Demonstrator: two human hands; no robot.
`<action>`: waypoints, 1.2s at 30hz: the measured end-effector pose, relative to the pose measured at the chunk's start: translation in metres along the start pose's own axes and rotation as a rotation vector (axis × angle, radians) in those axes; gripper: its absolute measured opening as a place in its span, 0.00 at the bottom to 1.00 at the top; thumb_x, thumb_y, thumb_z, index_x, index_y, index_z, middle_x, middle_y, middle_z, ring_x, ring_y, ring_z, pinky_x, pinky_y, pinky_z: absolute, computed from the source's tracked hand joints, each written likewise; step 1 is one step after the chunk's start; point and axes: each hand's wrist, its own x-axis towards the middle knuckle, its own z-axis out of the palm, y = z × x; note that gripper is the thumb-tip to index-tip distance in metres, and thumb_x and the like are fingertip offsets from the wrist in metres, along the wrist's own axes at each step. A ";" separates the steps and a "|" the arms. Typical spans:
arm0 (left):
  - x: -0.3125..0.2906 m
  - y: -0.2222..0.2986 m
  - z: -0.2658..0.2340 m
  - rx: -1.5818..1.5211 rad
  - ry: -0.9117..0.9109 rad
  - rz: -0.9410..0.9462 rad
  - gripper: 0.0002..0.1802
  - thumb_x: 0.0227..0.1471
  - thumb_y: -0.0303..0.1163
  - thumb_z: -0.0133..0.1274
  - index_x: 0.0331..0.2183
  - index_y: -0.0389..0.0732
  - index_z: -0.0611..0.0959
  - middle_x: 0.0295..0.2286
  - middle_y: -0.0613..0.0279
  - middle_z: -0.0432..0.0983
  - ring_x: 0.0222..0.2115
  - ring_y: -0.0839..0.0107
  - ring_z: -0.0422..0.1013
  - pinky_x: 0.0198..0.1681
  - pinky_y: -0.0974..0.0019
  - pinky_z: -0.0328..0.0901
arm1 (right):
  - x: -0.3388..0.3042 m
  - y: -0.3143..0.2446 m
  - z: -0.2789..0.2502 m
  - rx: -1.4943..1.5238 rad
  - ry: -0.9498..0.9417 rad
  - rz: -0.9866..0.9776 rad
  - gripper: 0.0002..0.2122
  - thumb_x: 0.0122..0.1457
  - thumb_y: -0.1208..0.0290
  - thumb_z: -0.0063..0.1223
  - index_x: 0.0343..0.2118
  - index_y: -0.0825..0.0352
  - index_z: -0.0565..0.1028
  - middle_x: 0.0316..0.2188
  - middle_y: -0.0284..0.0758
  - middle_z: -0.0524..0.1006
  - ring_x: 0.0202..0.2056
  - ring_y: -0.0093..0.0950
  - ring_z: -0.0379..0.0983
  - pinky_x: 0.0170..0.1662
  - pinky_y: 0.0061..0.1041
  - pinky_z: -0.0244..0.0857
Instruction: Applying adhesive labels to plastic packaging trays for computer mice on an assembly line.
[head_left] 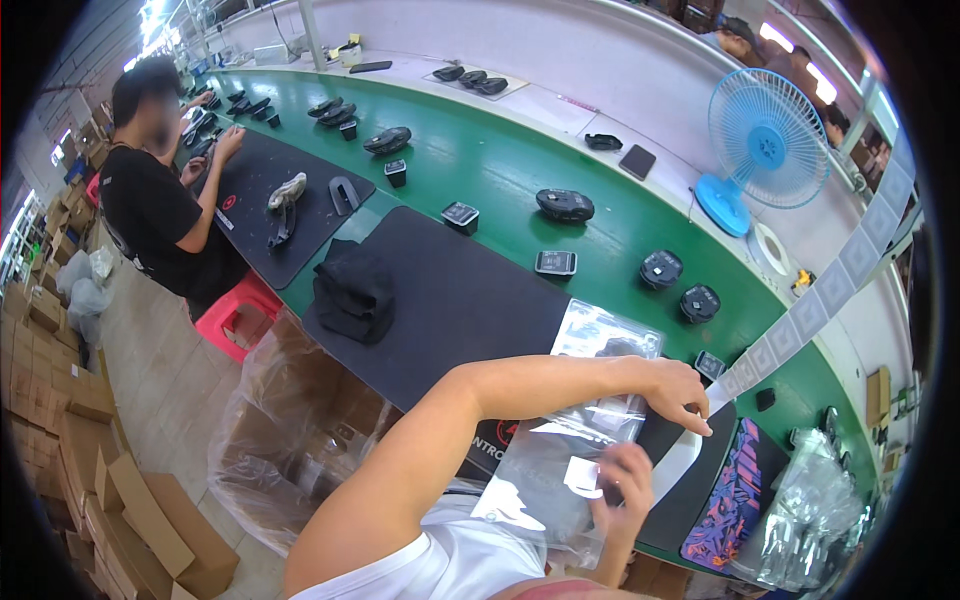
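My left forearm reaches across to the right, and my left hand (pixel 682 392) pinches a long strip of pale labels (pixel 800 330) that comes down from the upper right. Its white tail (pixel 677 468) curls below the hand. My right hand (pixel 625 488), slightly blurred, has its fingers bent around the edge of a small white label (pixel 581 478). Under that label lies a clear plastic bag (pixel 545 465), spread near my body. Another clear bag (pixel 600 325) with something dark inside lies beyond my forearm on the black mat (pixel 470 290).
On the green table (pixel 460 155) stand several dark devices (pixel 565 205) and small boxes. A black cloth (pixel 352 292) lies left. At right are a patterned mat (pixel 725 500) and stacked clear bags (pixel 810 500). A blue fan (pixel 765 145) stands behind. A co-worker (pixel 150 200) works at left.
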 end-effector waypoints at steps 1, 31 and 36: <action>0.001 -0.006 0.002 0.012 0.010 0.000 0.34 0.54 0.64 0.46 0.41 0.42 0.85 0.33 0.55 0.83 0.34 0.53 0.78 0.37 0.55 0.71 | 0.006 0.002 0.010 -0.001 -0.001 -0.015 0.14 0.40 0.74 0.64 0.35 0.64 0.82 0.46 0.42 0.79 0.49 0.38 0.74 0.55 0.38 0.62; -0.045 0.082 -0.103 -0.144 0.233 0.311 0.13 0.55 0.35 0.53 0.41 0.39 0.81 0.29 0.53 0.80 0.30 0.64 0.77 0.34 0.61 0.71 | 0.025 0.012 0.033 0.345 0.257 0.533 0.14 0.54 0.73 0.63 0.41 0.67 0.72 0.18 0.25 0.69 0.19 0.13 0.62 0.23 0.16 0.56; -0.005 0.075 -0.032 -0.247 0.328 0.066 0.12 0.54 0.39 0.49 0.31 0.40 0.80 0.23 0.43 0.77 0.29 0.42 0.74 0.34 0.49 0.69 | 0.042 0.004 0.046 0.249 0.195 0.490 0.15 0.54 0.73 0.63 0.42 0.71 0.73 0.15 0.27 0.69 0.17 0.13 0.63 0.22 0.16 0.56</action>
